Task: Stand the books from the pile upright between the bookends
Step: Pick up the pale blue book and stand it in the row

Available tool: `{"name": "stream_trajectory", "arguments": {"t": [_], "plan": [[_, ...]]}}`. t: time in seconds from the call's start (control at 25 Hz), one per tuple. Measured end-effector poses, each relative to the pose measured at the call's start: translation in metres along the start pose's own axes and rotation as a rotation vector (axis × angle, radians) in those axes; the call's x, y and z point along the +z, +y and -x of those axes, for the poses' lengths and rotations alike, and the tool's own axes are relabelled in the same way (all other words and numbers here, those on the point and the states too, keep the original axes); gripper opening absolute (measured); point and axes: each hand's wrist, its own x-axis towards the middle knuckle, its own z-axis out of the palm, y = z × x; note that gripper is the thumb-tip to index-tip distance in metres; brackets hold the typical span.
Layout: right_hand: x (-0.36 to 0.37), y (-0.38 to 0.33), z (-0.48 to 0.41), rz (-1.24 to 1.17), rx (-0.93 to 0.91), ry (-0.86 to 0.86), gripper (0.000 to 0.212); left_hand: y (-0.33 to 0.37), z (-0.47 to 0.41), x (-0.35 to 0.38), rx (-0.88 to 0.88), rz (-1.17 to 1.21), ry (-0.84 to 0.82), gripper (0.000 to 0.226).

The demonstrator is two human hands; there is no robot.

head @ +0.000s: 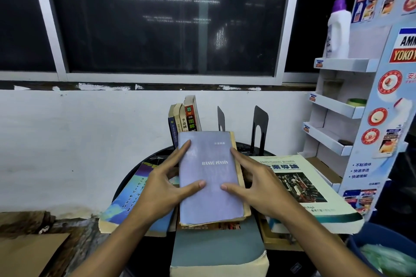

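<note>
The left hand (165, 179) and right hand (255, 179) clamp their fingers on both long edges of the purple book (210, 200), atop the near pile (217, 246), probably to lift it level toward the far bookends (260, 129).

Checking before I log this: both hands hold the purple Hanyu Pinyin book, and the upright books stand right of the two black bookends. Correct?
Not quite. The head view shows the upright books left of the black bookends, not right. The left hand and right hand do both hold the purple book.
</note>
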Motion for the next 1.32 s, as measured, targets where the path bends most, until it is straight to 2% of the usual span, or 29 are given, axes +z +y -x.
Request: {"name": "stream_trajectory", "arguments": {"t": [0.12, 0.24, 0.48, 0.6, 0.68, 0.96, 1.32], "plan": [[0.002, 0.004, -0.006, -0.181, -0.033, 0.018, 0.089, 0.002, -0.003, 0.000, 0.109, -0.080, 0.061, 0.092], [0.006, 0.006, -0.008, -0.178, -0.099, 0.063, 0.089, -0.004, 0.001, 0.003, 0.175, -0.160, 0.114, 0.091], [0.012, 0.008, -0.004, 0.028, -0.252, 0.160, 0.083, -0.013, 0.016, 0.006, 0.216, -0.221, 0.116, 0.090], [0.014, 0.001, 0.001, 0.253, -0.306, 0.315, 0.077, -0.011, 0.020, 0.004, 0.210, -0.203, 0.084, 0.087], [0.017, -0.006, 0.005, 0.281, -0.350, 0.368, 0.073, -0.010, 0.025, 0.002, 0.211, -0.160, 0.053, 0.082], [0.028, -0.036, 0.025, 0.070, -0.350, 0.197, 0.076, 0.003, 0.046, 0.005, 0.234, -0.025, -0.005, 0.072], [0.005, -0.052, 0.051, -0.167, -0.245, 0.015, 0.085, 0.012, 0.063, 0.024, 0.131, 0.107, -0.070, 0.090]]}}
